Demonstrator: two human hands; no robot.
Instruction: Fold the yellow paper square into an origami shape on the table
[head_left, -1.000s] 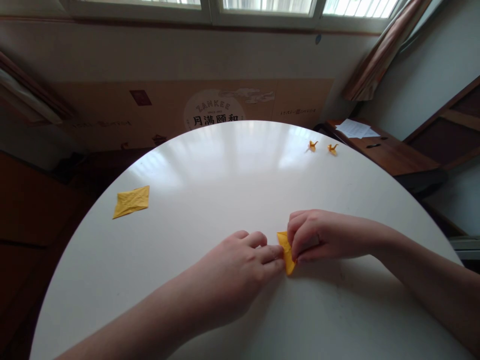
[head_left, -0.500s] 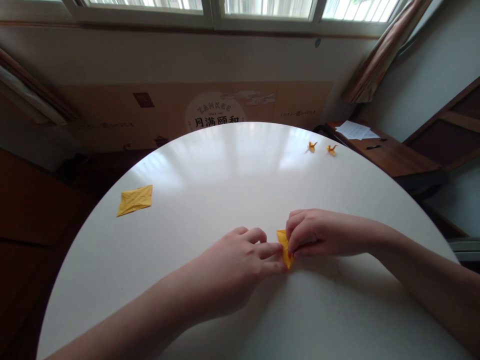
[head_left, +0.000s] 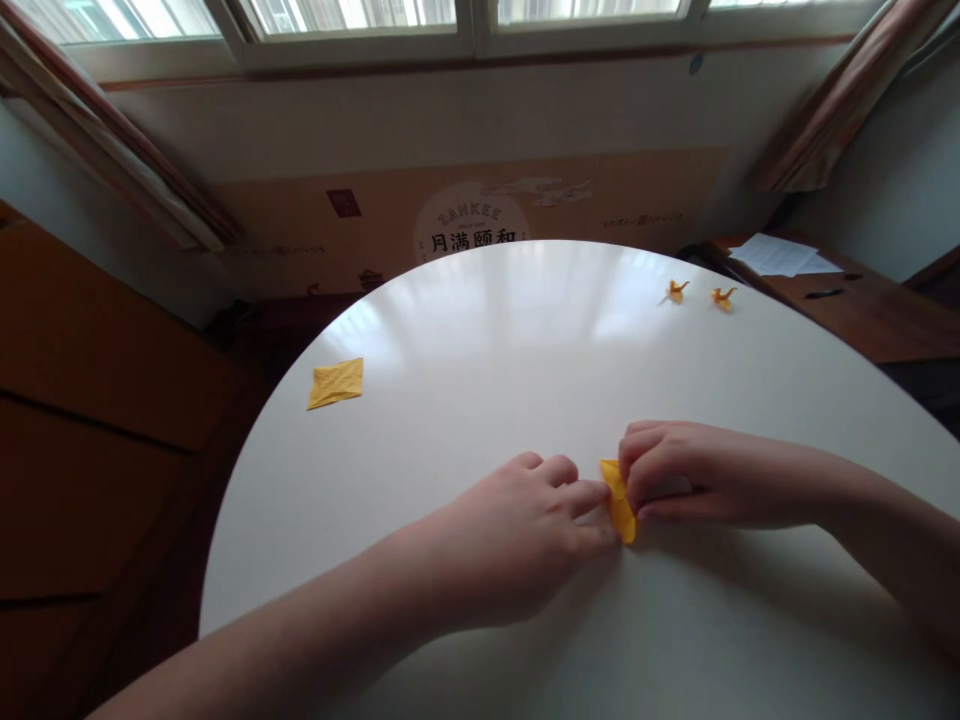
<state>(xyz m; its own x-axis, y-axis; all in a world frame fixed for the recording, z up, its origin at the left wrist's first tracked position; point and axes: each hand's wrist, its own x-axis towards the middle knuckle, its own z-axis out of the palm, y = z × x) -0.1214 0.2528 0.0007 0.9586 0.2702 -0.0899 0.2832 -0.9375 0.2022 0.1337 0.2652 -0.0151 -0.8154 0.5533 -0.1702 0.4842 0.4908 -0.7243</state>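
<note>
A small folded piece of yellow paper (head_left: 619, 500) lies on the round white table (head_left: 480, 360), pressed between both hands. My left hand (head_left: 525, 540) comes in from the lower left, its fingertips pinched against the paper's left edge. Curled fingers of my right hand (head_left: 675, 470) press down on the paper's right side and hide most of it. Only a narrow yellow strip shows between the two hands.
A flat yellow paper square (head_left: 336, 383) lies at the table's left. Two small folded yellow paper cranes (head_left: 677, 290) (head_left: 724, 297) stand near the far right rim. Beyond that rim a dark wooden desk (head_left: 862, 315) holds white sheets (head_left: 776, 255) and a pen.
The view has swung left, so everything sits further right in frame. Both hands stay pinched on the folded paper, with only slight shifts of the fingers.
</note>
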